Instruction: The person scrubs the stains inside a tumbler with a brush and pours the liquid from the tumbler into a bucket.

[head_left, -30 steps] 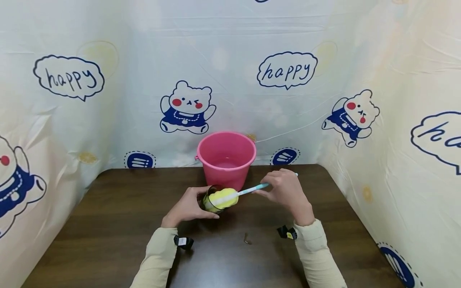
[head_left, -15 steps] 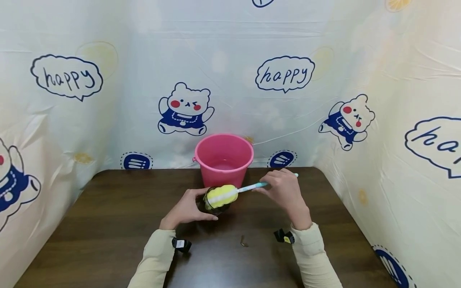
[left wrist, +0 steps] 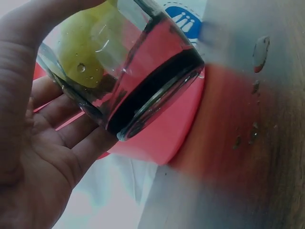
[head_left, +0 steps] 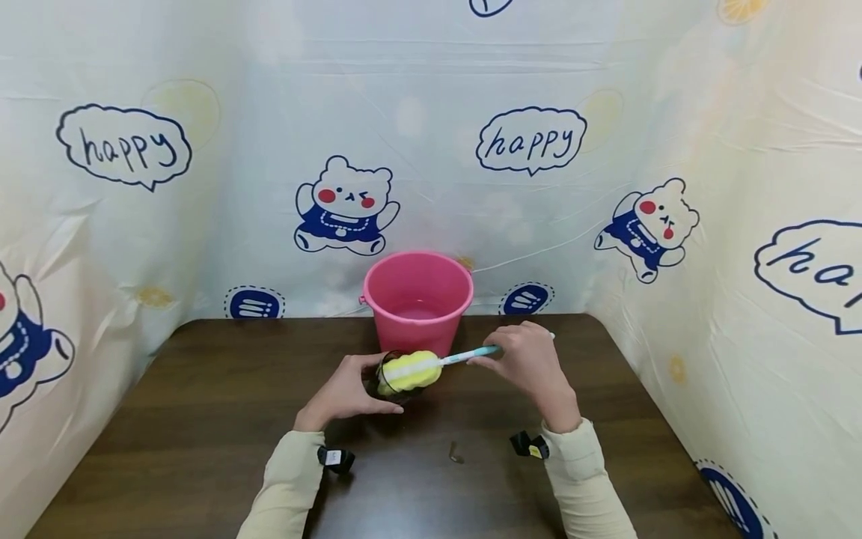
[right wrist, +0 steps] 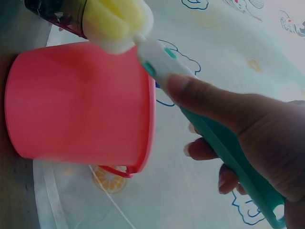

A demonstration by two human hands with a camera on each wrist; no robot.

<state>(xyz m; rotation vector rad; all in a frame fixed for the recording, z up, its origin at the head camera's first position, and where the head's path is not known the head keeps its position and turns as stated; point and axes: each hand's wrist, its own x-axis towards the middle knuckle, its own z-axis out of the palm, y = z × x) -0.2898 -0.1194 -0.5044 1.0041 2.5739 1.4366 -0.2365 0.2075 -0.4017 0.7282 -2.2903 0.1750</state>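
My left hand (head_left: 346, 393) grips a dark, see-through drinking glass (left wrist: 159, 88) tilted on its side, its mouth toward the right hand. Water drops cling to its wall in the left wrist view. Part of the yellow and white sponge head (head_left: 411, 372) of a cup brush sits inside the glass; the rest sticks out of the mouth. With thumb and fingers, my right hand (head_left: 532, 365) holds the brush by its white and teal handle (right wrist: 228, 155). Both glass and brush are above the table, in front of a pink bucket (head_left: 420, 333).
The bucket stands at the back of the dark wooden table (head_left: 202, 419), against a printed curtain (head_left: 438, 202). A small wet spot (head_left: 456, 452) lies on the table between the forearms. Drops of water (left wrist: 255, 131) also show near the glass in the left wrist view.
My right hand and the brush have shifted slightly down and left over the last half second. The left hand keeps its hold on the glass. The head view has tilted a little.
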